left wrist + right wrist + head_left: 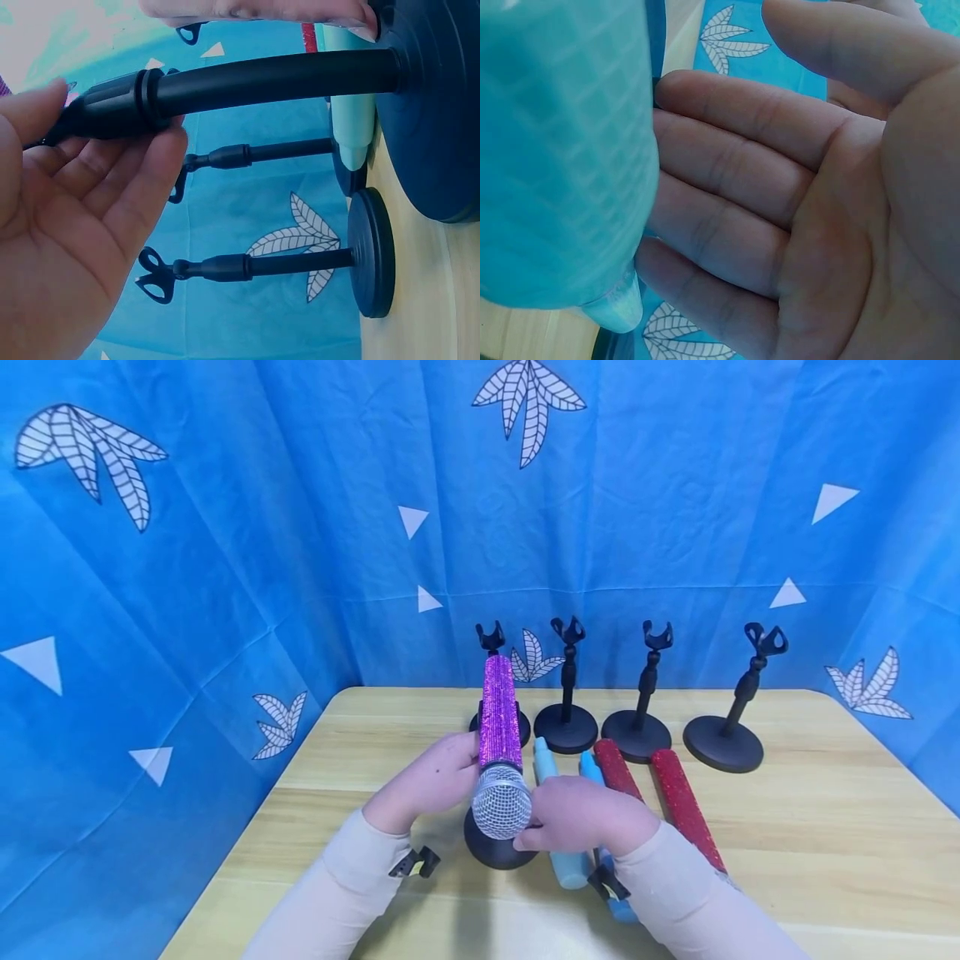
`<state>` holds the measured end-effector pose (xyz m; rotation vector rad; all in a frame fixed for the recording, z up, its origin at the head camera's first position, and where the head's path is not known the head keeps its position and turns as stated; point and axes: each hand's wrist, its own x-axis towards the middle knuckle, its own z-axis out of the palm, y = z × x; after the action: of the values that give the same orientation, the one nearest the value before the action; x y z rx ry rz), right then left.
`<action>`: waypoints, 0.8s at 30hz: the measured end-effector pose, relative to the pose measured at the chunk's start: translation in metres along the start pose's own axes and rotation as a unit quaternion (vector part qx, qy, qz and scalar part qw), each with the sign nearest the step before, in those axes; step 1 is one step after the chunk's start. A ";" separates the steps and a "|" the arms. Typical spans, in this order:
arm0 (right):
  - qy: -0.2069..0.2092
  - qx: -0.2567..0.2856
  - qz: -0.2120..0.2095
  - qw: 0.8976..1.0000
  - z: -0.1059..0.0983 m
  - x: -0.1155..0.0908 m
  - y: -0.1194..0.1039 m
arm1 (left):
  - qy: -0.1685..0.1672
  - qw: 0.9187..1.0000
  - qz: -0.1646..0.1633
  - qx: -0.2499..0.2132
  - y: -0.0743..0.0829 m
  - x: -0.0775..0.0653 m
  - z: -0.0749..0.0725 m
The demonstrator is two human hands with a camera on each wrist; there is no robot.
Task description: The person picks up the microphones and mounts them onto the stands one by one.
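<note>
A microphone (500, 714) with a glittery purple handle and silver mesh head lies tilted on the nearest black microphone stand, its head toward me. My left hand (442, 772) grips that stand (277, 81) at its upper collar, thumb on one side and fingers on the other, in the left wrist view. Low by the stand's round base (495, 852) is my right hand (581, 814), its fingers (727, 157) extended and palm bare in the right wrist view. A pale teal tapered tube (562, 165) with a diamond pattern stands close against those fingertips.
Several more black stands with cradles, such as the far-right one (723, 743), line the back of the wooden table (810, 827). Two red glittery handles (686, 806) and a bluer tapered tube (591, 767) lie right of centre. A blue patterned curtain (637, 510) surrounds the table.
</note>
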<state>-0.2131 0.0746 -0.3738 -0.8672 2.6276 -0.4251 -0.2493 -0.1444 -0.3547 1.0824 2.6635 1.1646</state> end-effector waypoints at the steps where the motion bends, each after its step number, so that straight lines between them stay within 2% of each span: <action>1: -0.001 0.001 0.002 1.000 0.000 -0.001 0.000 | 0.003 1.000 0.002 0.002 0.000 0.000 0.001; 5: -0.003 0.004 0.004 1.000 0.002 -0.002 0.002 | 0.013 1.000 0.006 0.010 0.000 0.002 0.002; 11: 0.006 0.003 -0.015 1.000 0.002 -0.002 0.003 | 0.030 0.999 0.009 0.023 0.002 0.001 0.001; 24: 0.012 0.026 -0.041 0.999 0.001 -0.002 0.004 | 0.037 0.999 0.010 0.023 0.003 0.001 0.001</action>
<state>-0.2136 0.0789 -0.3757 -0.9615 2.5976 -0.5262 -0.2474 -0.1414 -0.3532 1.0960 2.7553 1.1740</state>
